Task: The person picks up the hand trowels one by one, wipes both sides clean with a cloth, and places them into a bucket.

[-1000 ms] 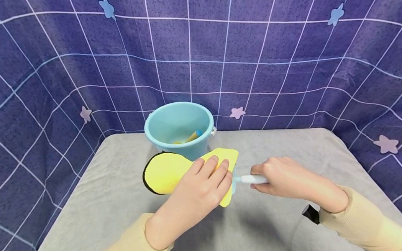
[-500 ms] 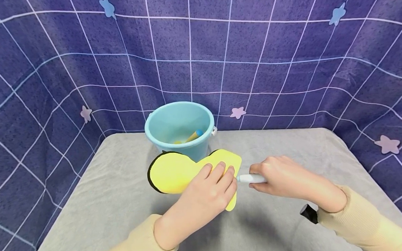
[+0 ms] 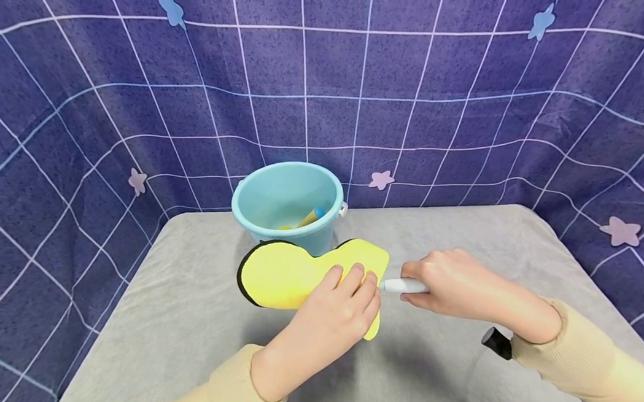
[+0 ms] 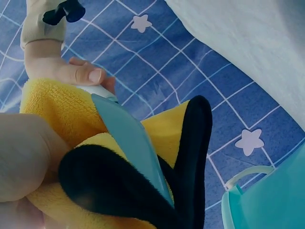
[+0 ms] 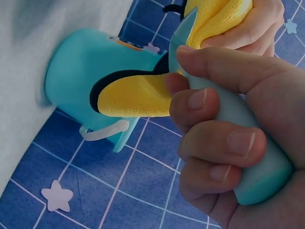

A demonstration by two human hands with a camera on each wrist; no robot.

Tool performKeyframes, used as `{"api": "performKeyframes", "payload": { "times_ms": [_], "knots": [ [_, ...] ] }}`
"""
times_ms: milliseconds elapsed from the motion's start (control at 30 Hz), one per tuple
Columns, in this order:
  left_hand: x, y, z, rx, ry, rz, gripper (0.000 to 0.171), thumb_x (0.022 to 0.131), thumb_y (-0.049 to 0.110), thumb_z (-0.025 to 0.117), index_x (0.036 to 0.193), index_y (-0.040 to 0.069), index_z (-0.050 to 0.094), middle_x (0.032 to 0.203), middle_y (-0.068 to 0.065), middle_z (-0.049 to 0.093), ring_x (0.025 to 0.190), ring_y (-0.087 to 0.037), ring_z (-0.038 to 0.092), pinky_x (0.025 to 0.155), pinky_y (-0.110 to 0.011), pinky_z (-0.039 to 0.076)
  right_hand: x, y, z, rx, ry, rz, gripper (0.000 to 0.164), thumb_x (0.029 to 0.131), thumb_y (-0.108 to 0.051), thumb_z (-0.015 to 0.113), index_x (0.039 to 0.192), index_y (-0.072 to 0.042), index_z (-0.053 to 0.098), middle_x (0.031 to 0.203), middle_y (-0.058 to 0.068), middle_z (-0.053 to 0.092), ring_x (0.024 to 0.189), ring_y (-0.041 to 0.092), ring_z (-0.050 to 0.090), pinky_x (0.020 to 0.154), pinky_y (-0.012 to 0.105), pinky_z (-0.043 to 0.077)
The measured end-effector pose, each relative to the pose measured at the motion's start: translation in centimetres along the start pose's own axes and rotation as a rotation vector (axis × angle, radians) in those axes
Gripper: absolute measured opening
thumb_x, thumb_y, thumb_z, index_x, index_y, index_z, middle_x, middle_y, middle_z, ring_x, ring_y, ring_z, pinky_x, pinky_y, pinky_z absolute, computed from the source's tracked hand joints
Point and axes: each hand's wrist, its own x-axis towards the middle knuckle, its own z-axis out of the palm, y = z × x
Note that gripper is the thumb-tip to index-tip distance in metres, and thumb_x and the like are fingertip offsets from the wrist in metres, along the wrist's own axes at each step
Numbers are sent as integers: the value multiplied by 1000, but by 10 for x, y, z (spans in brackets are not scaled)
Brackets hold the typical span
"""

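Observation:
A yellow fleecy cloth (image 3: 279,274) with black edging hangs above the table in front of the bucket. My left hand (image 3: 337,314) grips it, fingers spread over its right part. Folds of the cloth lie around the light-blue blade (image 4: 136,140) of a trowel-like tool, with part of the blade showing in the left wrist view. My right hand (image 3: 451,282) holds this tool's white handle (image 3: 405,286), fingers curled round it; a teal end (image 5: 267,183) shows at its butt. In the head view the blade is hidden under cloth and hand.
A light-blue bucket (image 3: 254,223) stands at the back of the grey-covered table (image 3: 184,308). Inside it lies a yellow stick-like thing with a blue end (image 3: 313,216). A purple star-patterned curtain (image 3: 314,72) rises behind the table and along both sides.
My left hand and the cloth have moved slightly right along the blade towards the handle, covering the blade in the head view. The right hand has hardly moved.

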Motion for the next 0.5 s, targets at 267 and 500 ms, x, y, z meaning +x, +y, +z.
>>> {"api": "performKeyframes", "payload": {
  "times_ms": [267,500],
  "knots": [
    [-1,1,0,4,-7,-13,29,88,4,40,84,11,68,92,-3,64,86,-20,53,69,-30,40,-1,2,-2,12,-6,-7,21,75,-29,76,72,-22,57,56,-17,43,47,0,34,40,23,31],
    [-4,0,0,3,-45,-13,31,90,3,37,86,10,67,91,-3,61,84,-20,51,69,-29,38,-2,3,-3,23,-17,-2,20,75,-28,76,73,-23,58,57,-17,44,47,-1,34,40,21,31]
  ]
}}
